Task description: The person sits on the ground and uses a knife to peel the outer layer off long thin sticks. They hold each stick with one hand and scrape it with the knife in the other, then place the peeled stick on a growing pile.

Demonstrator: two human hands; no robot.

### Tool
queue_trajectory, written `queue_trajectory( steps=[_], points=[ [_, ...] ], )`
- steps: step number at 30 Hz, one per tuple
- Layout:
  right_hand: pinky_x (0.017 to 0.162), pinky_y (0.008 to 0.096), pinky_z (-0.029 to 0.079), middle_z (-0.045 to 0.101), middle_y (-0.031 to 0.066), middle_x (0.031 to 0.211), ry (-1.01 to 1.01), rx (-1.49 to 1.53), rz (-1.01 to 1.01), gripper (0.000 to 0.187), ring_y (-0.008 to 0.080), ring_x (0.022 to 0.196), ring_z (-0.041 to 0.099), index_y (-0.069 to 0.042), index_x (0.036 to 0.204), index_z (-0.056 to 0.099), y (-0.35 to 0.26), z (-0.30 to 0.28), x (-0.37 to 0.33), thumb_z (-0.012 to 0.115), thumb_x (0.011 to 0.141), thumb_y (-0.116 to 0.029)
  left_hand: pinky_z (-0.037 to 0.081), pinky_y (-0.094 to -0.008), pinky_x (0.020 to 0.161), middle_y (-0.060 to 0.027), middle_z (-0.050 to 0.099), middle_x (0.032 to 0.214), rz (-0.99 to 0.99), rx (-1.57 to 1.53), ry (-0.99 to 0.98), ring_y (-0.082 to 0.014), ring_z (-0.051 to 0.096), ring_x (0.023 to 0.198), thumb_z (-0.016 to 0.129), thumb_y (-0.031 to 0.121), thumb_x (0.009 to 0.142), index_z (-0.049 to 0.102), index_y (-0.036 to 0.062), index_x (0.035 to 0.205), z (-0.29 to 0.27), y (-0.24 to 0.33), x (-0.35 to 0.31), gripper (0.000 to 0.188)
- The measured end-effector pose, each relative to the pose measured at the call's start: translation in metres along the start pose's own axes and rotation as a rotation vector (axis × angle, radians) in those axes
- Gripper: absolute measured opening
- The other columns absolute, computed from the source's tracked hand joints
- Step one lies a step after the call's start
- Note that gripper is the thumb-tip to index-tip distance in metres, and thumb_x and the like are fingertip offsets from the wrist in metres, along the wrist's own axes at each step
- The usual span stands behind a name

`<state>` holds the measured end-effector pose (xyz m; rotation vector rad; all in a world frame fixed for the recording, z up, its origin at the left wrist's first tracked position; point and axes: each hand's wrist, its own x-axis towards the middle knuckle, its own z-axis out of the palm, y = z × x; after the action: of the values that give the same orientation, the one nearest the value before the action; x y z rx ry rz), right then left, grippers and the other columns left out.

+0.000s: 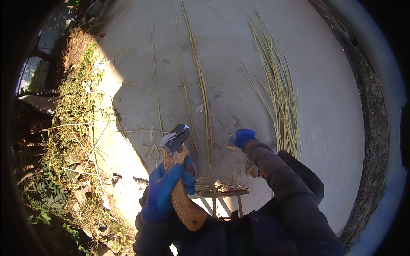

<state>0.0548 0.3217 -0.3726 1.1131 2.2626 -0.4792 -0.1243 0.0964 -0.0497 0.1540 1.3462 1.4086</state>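
Observation:
My left hand (164, 190), in a blue work glove, is wrapped round the curved wooden handle (184, 205) of a hand tool. The tool's dark metal head (178, 137) is fixed to the handle with rivets and points away from me. Farther forward and to the right, my right hand (243, 137), also gloved in blue, looks closed low over the concrete floor; whether anything is in its fingers is hidden. Between the hands and beyond them lies a long, thin pale-green stalk (200, 77), its near end pointing toward me.
A bundle of long green stalks (279, 98) lies to the right of my right hand. Short chips and split pieces are scattered on the concrete floor (324, 106). A small wooden stool (222, 194) stands close to my body. Leafy plants (64, 170) border the left side.

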Motion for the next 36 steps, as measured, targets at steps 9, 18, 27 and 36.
queue_trajectory(
  steps=[9,18,27,36],
  points=[
    [0.095,0.0466,0.048,0.070,0.0158,0.119,-0.147,0.234,0.199,0.074,0.0350,0.112,0.066,-0.011,0.121,0.068,-0.108,0.104,0.038,0.063,0.078,-0.072,0.046,-0.0258,0.056,-0.0098,0.062,0.074,-0.205,0.125,0.062,-0.0174,0.059,0.061,0.060,0.030,0.095,0.051,-0.0127,0.125,-0.021,0.017,0.006,0.054],
    [0.093,0.0445,0.050,0.070,0.0180,0.113,-0.128,0.535,0.277,0.051,0.0361,0.107,0.067,-0.012,0.115,0.069,-0.080,0.134,0.046,0.064,0.080,-0.049,0.049,-0.0257,0.077,-0.0123,0.064,0.081,-0.228,0.031,0.073,-0.0179,0.062,0.071,0.061,0.026,0.090,0.034,-0.0113,0.143,-0.023,0.016,0.004,0.070],
    [0.075,0.0416,0.054,0.068,0.0144,0.079,0.101,0.807,-0.140,0.038,0.0278,0.073,0.066,-0.003,0.110,0.067,-0.012,0.047,-0.041,0.062,0.090,-0.036,0.049,-0.0292,0.061,-0.0110,0.062,0.074,0.014,-0.121,0.115,-0.0180,0.060,0.064,0.056,0.024,0.098,0.059,-0.0064,0.112,-0.012,0.013,-0.008,0.034],
    [0.062,0.0282,0.051,0.063,0.0057,0.071,-0.054,1.550,-0.525,0.039,0.0132,0.065,0.061,0.002,0.111,0.066,-0.002,-0.119,-0.205,0.049,0.104,-0.032,0.051,-0.0288,0.071,-0.0076,0.066,0.091,0.196,-0.093,0.060,-0.0163,0.062,0.079,0.063,0.033,0.097,0.061,-0.0027,0.123,-0.026,-0.008,-0.008,0.044]
  ],
)
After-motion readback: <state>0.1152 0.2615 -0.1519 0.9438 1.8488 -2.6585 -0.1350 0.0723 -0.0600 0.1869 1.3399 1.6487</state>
